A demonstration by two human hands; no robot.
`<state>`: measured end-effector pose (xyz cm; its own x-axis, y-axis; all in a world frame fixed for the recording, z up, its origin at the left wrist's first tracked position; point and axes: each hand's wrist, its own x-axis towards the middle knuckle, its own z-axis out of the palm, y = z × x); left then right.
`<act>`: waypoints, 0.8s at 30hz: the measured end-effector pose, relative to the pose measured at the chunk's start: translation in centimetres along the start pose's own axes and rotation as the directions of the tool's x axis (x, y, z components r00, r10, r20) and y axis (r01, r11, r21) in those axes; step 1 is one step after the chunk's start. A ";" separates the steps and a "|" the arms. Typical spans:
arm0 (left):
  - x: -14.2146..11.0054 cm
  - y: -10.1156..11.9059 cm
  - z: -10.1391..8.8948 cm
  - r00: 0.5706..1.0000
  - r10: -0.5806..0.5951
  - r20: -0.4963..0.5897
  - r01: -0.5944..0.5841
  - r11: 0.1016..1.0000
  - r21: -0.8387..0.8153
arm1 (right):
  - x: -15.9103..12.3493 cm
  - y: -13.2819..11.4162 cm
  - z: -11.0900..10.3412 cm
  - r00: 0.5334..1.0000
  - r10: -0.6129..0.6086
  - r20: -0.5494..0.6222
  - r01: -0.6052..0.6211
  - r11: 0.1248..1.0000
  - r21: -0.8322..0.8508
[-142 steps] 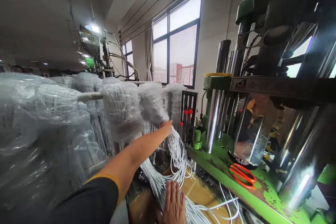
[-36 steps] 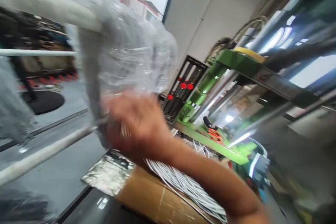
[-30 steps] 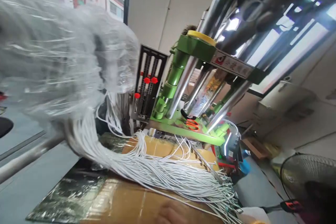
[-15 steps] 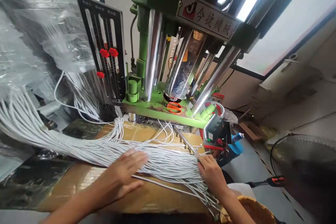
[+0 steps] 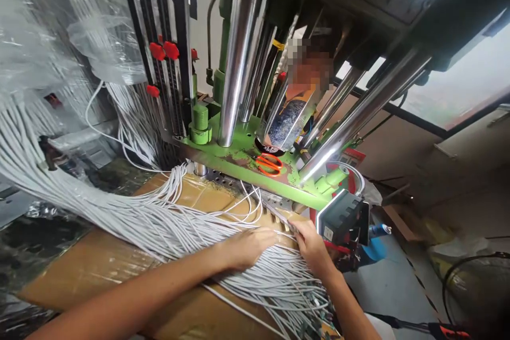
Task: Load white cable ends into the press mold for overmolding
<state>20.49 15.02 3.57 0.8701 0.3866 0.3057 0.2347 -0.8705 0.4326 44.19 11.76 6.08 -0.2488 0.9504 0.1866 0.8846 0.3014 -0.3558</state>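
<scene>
A thick bundle of white cables [image 5: 175, 231] lies across a cardboard-covered bench [image 5: 95, 265], fanning out toward the lower right. My left hand [image 5: 249, 247] rests on the cables near their right end, fingers curled down over them. My right hand [image 5: 313, 244] sits just right of it, fingers pinched at cable strands near the edge of the green machine base [image 5: 243, 162]. What the right fingers hold is hidden behind the hand.
Orange-handled scissors [image 5: 269, 163] lie on the green base between chrome columns [image 5: 235, 53]. A black panel with red knobs [image 5: 159, 48] stands at left. Plastic-wrapped cable bundles [image 5: 48, 53] hang at far left. A black control box [image 5: 342, 218] is mounted right of my hands.
The view dipped and closed in on the machine. My left hand slid right along the cables to meet my right hand. Earlier it reached up to the hanging bundle.
</scene>
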 end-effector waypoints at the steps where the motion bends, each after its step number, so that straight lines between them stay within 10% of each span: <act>1: 0.2 0.1 0.2 1.000 -0.010 0.014 0.010 1.000 0.004 | 1.1 0.4 0.4 1.000 -0.005 -0.001 0.005 1.000 0.001; 11: -7.7 -1.8 -4.4 0.947 -0.319 0.043 0.313 0.944 0.104 | -3.0 -4.8 3.8 0.983 0.030 0.181 -0.005 0.991 -0.133; 18: -5.3 -3.1 -8.1 0.877 -0.378 0.298 0.443 0.875 -0.196 | -1.2 -5.9 -0.4 0.907 0.084 0.413 -0.286 0.842 0.457; 24: -5.0 -4.7 -8.8 0.776 -0.395 0.491 0.624 0.591 -0.511 | 0.5 -7.7 0.0 0.901 0.172 0.397 -0.371 0.781 0.502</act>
<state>11.22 19.87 7.45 0.7955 0.4947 -0.3499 0.4600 -0.1173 0.8801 37.28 9.95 8.94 -0.2287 0.9390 -0.2570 0.5855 -0.0783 -0.8069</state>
